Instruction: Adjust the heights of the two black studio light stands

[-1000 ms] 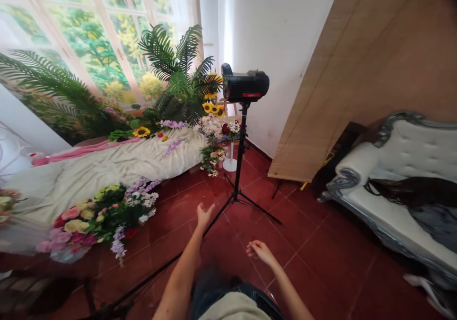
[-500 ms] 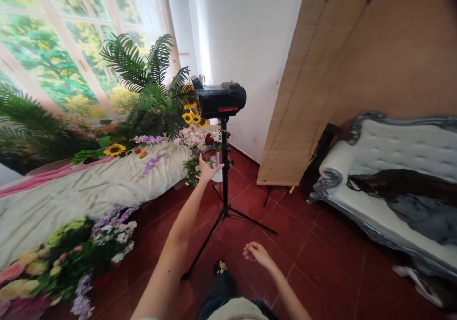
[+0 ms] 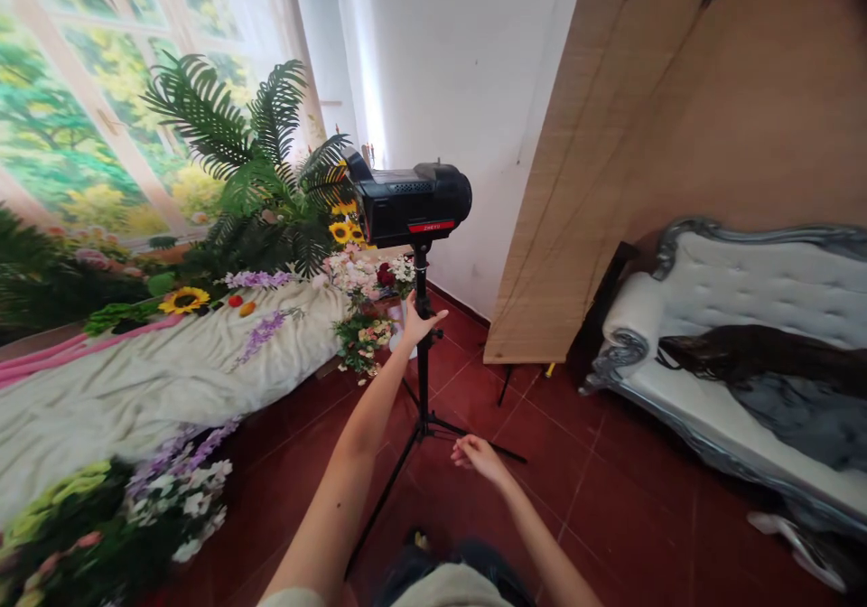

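A black studio light (image 3: 413,202) with a red label sits on top of a black light stand (image 3: 423,381), whose legs are spread on the floor. At the upper part of the pole is my left hand (image 3: 414,325), with its thumb and fingers apart and the pole between them. Whether its palm touches the pole I cannot tell. Lower and to the right, my right hand (image 3: 475,456) hangs with loosely curled fingers above a stand leg. Nothing shows in it.
To the left, a bed-like platform with a cream cloth (image 3: 271,381) bears artificial flowers, beside a palm plant (image 3: 261,146). More flowers (image 3: 163,508) stand in front. A hanging bamboo blind (image 3: 562,191) and a white tufted sofa (image 3: 745,273) are on the right.
My left hand has moved forward and right, from beside the pole to around it. My right hand has risen slightly. The view has shifted, and the light appears nearer.
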A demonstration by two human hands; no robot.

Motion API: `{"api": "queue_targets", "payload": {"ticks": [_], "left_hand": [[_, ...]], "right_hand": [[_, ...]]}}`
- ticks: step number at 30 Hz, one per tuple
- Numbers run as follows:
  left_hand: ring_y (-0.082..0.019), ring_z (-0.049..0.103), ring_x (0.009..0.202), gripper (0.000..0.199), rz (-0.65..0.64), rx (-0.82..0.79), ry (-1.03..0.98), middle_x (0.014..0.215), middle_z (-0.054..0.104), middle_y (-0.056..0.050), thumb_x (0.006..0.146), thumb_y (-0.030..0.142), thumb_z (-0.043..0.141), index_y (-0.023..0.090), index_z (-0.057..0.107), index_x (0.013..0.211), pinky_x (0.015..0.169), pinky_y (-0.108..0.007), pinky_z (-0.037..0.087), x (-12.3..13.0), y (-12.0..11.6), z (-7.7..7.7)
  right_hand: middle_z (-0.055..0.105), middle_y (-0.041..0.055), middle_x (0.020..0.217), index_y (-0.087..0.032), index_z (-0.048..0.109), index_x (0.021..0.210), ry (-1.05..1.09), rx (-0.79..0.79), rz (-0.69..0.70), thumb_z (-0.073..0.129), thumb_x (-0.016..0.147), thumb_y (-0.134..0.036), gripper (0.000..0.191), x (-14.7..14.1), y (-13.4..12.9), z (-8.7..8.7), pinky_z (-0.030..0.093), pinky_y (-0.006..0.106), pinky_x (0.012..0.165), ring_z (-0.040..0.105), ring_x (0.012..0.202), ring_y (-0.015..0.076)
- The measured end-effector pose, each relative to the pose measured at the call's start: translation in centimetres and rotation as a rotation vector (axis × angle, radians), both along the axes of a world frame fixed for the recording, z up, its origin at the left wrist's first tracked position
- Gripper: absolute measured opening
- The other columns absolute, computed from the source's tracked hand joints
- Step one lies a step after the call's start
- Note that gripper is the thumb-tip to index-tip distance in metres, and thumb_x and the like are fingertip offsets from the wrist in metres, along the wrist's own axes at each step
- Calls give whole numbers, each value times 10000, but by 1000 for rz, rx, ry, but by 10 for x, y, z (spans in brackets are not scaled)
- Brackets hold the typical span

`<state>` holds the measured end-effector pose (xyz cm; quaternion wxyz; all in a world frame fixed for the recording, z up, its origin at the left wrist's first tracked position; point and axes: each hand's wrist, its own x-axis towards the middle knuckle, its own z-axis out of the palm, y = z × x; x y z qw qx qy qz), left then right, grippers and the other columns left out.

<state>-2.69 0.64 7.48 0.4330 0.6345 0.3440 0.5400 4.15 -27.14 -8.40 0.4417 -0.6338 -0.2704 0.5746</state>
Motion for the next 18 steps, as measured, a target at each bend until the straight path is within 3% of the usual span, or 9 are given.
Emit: {"api": "queue_targets", "payload": {"ticks": [5,9,13,18], "left_hand": [[-190,598,884,595,-51,-98,-56,964,629,-82,608,476,739,168,542,1077,823,-334,469,9,8,-4],[-159,586,710,422,-56,-114,-57,757,620,-24,602,472,734,166,585,851,690,-291,465,8,13,-9],[-132,554,636,381,-26,-103,-62,691,590,6,584,434,746,170,572,795,636,-264,443,11,16,-10],[-110,540,621,359,7,-76,-85,716,583,5,640,425,711,171,556,841,622,-241,442,10,6,-22]], "right_hand": [[686,34,691,-142,585,753,42,-19,31,646,738,-433,298,9,22,-4,454,222,586,636,580,118],[693,47,720,-145,591,759,40,-16,64,604,809,-365,226,20,53,5,485,218,586,642,584,110],[697,61,775,-151,588,809,112,68,79,570,853,-346,201,33,101,35,527,236,640,649,621,110],[659,128,955,-180,449,1010,477,36,-1,417,903,-519,357,52,157,78,549,335,716,675,767,164]]}}
